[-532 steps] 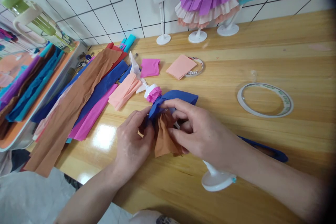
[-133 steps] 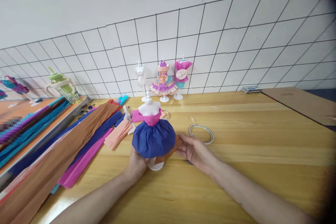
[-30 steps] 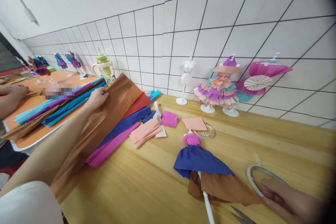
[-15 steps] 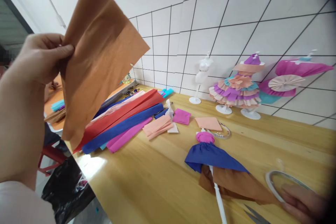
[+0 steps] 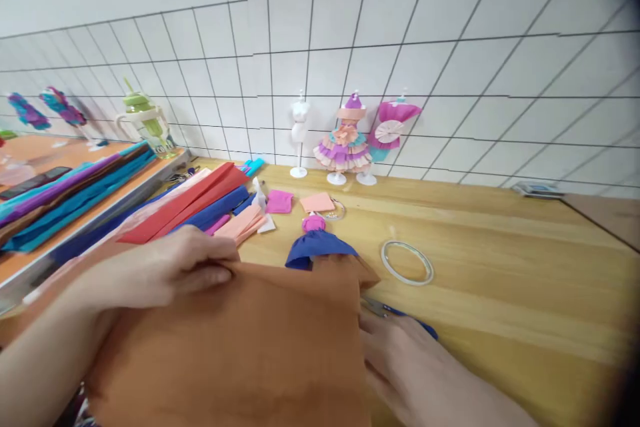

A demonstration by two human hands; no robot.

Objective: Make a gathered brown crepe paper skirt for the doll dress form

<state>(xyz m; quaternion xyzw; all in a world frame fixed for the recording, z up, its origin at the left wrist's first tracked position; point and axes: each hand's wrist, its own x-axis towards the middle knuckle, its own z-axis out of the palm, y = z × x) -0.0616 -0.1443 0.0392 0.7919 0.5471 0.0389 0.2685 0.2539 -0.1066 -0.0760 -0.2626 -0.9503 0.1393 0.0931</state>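
A large sheet of brown crepe paper hangs in front of me. My left hand pinches its top edge between thumb and fingers. At the sheet's right edge, my right hand has its fingers closed on the paper; the fingertips are partly hidden and blurred. Scissors with blue handles lie just beyond that hand. Behind the sheet is a small dress form with a pink top and a blue crepe-paper skirt; brown paper below the skirt is partly covered. A white tape roll lies to the right.
Rolls of red crepe paper and other colours lie at left, beside folded peach paper and a pink square. Along the tiled wall stand a bare white mannequin, dressed mannequins and a green-lidded bottle.
My left hand has brought the brown paper down and right, across the table. My right hand has left the tape roll and come to the paper's edge. The view has swung right.
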